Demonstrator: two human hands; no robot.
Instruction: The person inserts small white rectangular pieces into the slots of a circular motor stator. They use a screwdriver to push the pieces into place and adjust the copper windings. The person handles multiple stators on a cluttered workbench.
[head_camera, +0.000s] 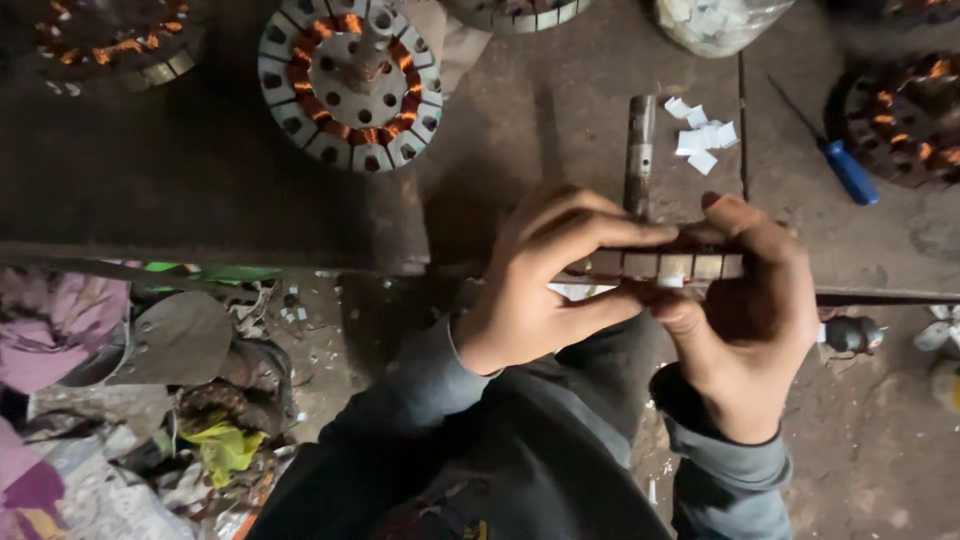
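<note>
You hold a round slotted steel motor core (668, 264) on edge between both hands, just above the near edge of the dark metal surface (560, 130). Its shaft (640, 150) points away from you over the surface.

Your left hand (545, 285) is closed around the left part of the core's rim, with the forefinger (610, 232) laid along the top and the thumb underneath. Your right hand (750, 310) grips the right part of the rim, thumb at the near side and fingers curled over the far side. Small white paper strips (583, 291) show in the slots just below your left fingers.

Judged from this grip, the step in hand is seating insulation paper in the core slots. The next move calls for a steady hold with your right hand while your left fingers press each strip fully into its slot without creasing it.

Spare white paper pieces (703, 140) lie on the surface beside the shaft. A blue-handled screwdriver (845, 168) lies to their right. A copper-wound stator (350, 85) rests on the surface, well apart to the left.
</note>
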